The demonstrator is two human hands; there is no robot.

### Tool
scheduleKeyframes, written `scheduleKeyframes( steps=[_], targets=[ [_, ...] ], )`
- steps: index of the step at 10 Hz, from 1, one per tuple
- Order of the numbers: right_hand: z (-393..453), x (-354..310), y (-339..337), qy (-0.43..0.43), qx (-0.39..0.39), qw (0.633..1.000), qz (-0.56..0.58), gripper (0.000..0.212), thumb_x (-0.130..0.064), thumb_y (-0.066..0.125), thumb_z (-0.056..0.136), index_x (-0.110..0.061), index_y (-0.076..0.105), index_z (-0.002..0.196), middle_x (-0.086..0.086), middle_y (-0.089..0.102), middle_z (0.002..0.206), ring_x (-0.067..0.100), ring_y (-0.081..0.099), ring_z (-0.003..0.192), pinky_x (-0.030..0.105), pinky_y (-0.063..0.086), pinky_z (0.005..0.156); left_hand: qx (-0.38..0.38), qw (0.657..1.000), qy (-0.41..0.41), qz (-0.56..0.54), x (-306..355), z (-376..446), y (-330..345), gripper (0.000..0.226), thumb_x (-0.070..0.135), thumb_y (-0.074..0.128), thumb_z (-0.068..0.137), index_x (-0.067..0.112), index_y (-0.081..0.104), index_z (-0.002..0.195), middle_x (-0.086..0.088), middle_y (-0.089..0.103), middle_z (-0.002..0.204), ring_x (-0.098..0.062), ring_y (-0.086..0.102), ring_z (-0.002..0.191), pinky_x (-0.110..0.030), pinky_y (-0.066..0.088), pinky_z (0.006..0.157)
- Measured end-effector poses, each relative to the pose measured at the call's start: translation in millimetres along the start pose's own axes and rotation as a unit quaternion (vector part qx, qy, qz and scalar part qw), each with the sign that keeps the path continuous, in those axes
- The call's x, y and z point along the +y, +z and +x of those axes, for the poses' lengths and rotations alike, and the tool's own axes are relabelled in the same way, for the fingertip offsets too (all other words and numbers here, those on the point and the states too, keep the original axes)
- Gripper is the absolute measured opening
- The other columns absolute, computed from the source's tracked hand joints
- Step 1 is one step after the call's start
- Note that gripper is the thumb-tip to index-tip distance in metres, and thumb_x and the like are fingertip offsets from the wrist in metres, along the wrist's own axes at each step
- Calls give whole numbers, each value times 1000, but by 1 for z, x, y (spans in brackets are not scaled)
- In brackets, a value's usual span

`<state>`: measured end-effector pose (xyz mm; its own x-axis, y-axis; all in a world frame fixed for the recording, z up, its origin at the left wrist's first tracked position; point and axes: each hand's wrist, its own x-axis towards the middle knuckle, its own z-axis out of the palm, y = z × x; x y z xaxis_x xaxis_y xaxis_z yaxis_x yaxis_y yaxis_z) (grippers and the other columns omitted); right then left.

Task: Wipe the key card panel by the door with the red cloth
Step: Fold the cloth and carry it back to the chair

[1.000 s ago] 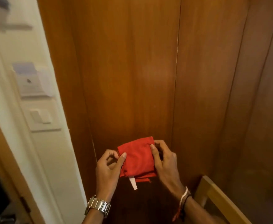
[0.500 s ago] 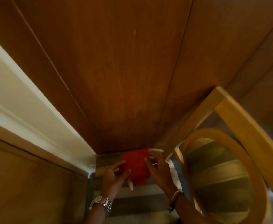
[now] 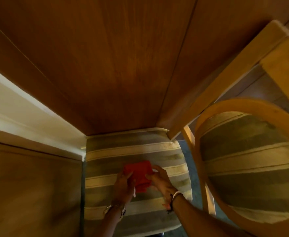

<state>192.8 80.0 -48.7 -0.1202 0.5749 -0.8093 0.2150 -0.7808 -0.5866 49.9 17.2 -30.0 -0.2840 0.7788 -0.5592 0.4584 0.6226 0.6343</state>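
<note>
Head camera looks down steeply, and I see both my hands low in the middle of the picture, holding the folded red cloth between them. My left hand has its fingers closed on the left edge of the cloth, and my right hand has its fingers closed on the right edge. A small white tag hangs under the cloth. I wear a metal watch on the left wrist. Below my hands is a striped cushion, and at the right stands a wooden chair. The brown wooden door fills the top. The picture is rather blurred.
</note>
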Motion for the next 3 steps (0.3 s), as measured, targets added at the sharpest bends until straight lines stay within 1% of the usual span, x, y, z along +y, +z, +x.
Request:
scheduleKeyframes(
  steps=[1, 2, 3],
  targets=[
    [-5, -1, 0, 7, -26, 1000, -13, 38, 3, 64, 92, -21, 59, 121, 7, 65, 118, 15, 65, 97, 15, 56, 68, -41, 998, -3, 40, -4, 0, 5, 45, 25, 48, 98, 13, 45, 141, -16, 27, 155, -27, 47, 131, -28, 40, 102],
    [-5, -10, 1, 15, -33, 998, -52, 35, -3, 69, 89, -22, 61, 118, 12, 66, 130, 25, 64, 114, 36, 57, 97, -85, 992, -1, 90, -2, 1, -2, 51, 31, 43, 99, 13, 36, 146, -16, 21, 157, -26, 46, 131, -27, 42, 102],
    [-36, -45, 9, -35, -22, 993, -111, 60, -16, 74, 88, -16, 51, 143, 10, 57, 145, 31, 55, 134, 46, 49, 112, -58, 993, 42, 96, 19, -12, -32, 54, 33, 42, 100, 15, 29, 149, -17, 17, 159, -28, 37, 139, -32, 37, 111]
  ],
)
